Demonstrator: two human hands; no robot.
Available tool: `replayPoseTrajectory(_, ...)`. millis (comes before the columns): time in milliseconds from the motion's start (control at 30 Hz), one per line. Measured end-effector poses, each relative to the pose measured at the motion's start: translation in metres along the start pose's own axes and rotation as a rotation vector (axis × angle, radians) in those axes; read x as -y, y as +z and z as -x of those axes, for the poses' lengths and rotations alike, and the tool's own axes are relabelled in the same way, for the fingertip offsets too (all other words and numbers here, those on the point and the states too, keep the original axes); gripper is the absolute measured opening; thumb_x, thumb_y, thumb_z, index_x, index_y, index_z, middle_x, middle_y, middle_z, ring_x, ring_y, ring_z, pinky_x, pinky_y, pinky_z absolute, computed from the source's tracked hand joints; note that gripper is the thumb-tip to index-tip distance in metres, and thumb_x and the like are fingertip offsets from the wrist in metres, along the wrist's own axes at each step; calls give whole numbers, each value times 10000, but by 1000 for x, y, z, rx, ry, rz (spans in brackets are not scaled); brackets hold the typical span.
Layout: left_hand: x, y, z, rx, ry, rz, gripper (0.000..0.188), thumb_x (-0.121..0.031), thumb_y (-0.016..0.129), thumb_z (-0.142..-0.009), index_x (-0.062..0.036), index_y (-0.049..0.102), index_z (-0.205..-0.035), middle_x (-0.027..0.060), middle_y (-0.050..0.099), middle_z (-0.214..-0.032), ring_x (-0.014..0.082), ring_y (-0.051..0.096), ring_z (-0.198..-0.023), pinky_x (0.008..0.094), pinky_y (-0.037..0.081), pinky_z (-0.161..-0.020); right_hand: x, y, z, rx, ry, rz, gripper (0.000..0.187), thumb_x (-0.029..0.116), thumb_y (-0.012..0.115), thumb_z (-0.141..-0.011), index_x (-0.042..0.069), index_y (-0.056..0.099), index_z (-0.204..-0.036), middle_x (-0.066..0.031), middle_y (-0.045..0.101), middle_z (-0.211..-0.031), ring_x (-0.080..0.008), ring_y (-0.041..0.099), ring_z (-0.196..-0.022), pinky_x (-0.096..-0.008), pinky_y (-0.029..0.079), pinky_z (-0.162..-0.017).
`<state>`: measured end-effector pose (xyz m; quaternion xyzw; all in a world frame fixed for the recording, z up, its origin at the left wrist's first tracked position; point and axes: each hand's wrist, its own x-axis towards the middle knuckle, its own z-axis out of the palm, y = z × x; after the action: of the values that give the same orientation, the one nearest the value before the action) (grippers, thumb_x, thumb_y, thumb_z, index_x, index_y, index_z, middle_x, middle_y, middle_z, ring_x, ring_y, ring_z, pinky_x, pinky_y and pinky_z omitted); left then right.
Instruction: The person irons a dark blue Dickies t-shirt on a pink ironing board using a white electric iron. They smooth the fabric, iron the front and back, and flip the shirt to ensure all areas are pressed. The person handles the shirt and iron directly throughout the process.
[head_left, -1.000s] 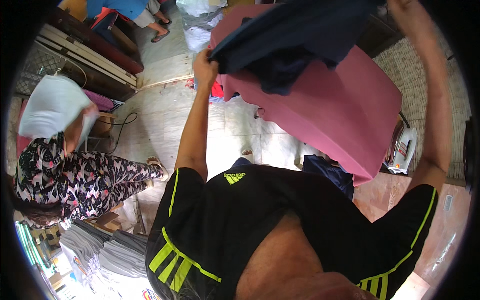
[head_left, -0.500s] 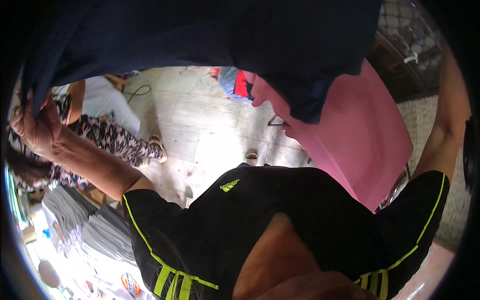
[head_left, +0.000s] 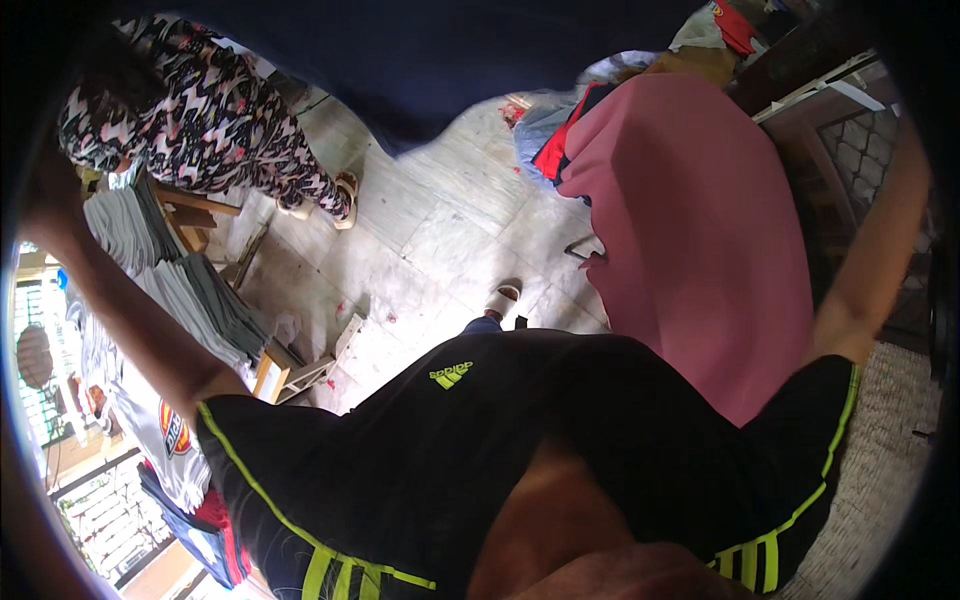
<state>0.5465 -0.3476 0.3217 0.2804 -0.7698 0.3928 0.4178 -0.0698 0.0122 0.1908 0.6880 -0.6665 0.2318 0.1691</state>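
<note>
A large dark navy cloth [head_left: 430, 70] spreads across the top of the view, its lower edge drooping to a point above the floor. Both my arms are raised and wide apart. My left hand [head_left: 50, 200] sits at the dark left rim, and its fingers are lost in shadow there. Whether it still touches the navy cloth does not show. My right forearm [head_left: 875, 250] reaches up along the right rim; the hand at its end is out of view.
Pink cloth [head_left: 700, 230] drapes over something at my right. Stacks of grey folded cloth [head_left: 190, 290] stand at left, near a person in patterned trousers [head_left: 220, 120]. White printed cloth [head_left: 165, 420] lies at lower left. Blue and red cloth [head_left: 550, 145] rests on the tiled floor [head_left: 430, 210].
The navy cloth has shifted up, and less of it shows. My left hand has moved into the dark rim. The view has turned, bringing more of the grey stacks and the person into sight.
</note>
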Motion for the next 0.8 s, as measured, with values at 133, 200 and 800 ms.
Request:
replayPoseTrajectory(133,-148,-9,304,1025,-409,9,333,-58,570,-844,0,663,-1159,255,665,-1135,409,647,-1026,457,492,-935,44,55,145,656,72,-172,239,61,575,-776,64,739,-949,-210,702,-963,-392,669,-891,-469,496,-887)
replayPoseTrajectory(200,-195,-64,389,1366,-268,177,316,-30,556,-793,-23,719,-1064,280,686,-1046,420,672,-980,483,506,-930,57,62,201,967,119,-353,248,70,573,-779,65,744,-959,-215,706,-965,-397,670,-893,-476,496,-898)
replayPoseTrajectory(800,-163,-25,100,1222,-562,789,290,-251,809,-850,-28,624,-830,23,635,-732,91,614,-654,261,526,-614,-59,-40,56,529,53,-371,292,196,714,-841,38,476,-781,15,425,-710,-61,423,-689,-267,352,-568)
